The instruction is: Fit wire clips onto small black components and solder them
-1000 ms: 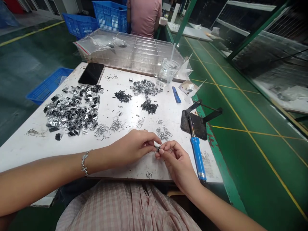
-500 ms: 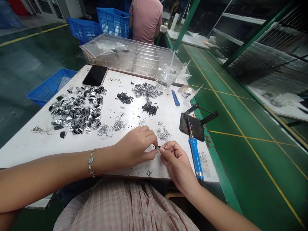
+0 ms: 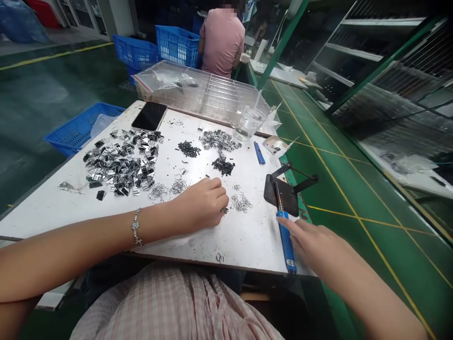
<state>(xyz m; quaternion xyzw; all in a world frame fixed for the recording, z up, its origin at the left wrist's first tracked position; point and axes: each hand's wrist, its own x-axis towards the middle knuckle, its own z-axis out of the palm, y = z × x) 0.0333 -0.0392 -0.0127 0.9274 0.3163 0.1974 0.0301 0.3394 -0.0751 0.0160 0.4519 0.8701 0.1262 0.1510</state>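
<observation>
My left hand (image 3: 207, 205) is closed in a pinch above the white table, with a small dark metal-and-black part (image 3: 224, 211) at its fingertips. The fingers hide most of that part. At the table's right side my right hand (image 3: 309, 238) is closed on the blue handle of a soldering iron (image 3: 287, 243), its thumb over the upper end. The iron's tip rests on a black metal stand (image 3: 283, 194). Near my left hand lie loose piles of thin bent wires (image 3: 241, 203) and small black pieces (image 3: 223, 166).
A heap of shiny metal-and-black parts (image 3: 122, 163) covers the table's left. Behind are a phone (image 3: 149, 116), a glass mug (image 3: 248, 123), a blue utility knife (image 3: 259, 153) and a clear divided tray (image 3: 212, 92). Blue crates (image 3: 177, 46) and a seated person (image 3: 222, 42) are beyond.
My right hand has left the small part and moved right to the soldering iron's handle. My left hand keeps the part and has shifted slightly left. The camera view has moved a little.
</observation>
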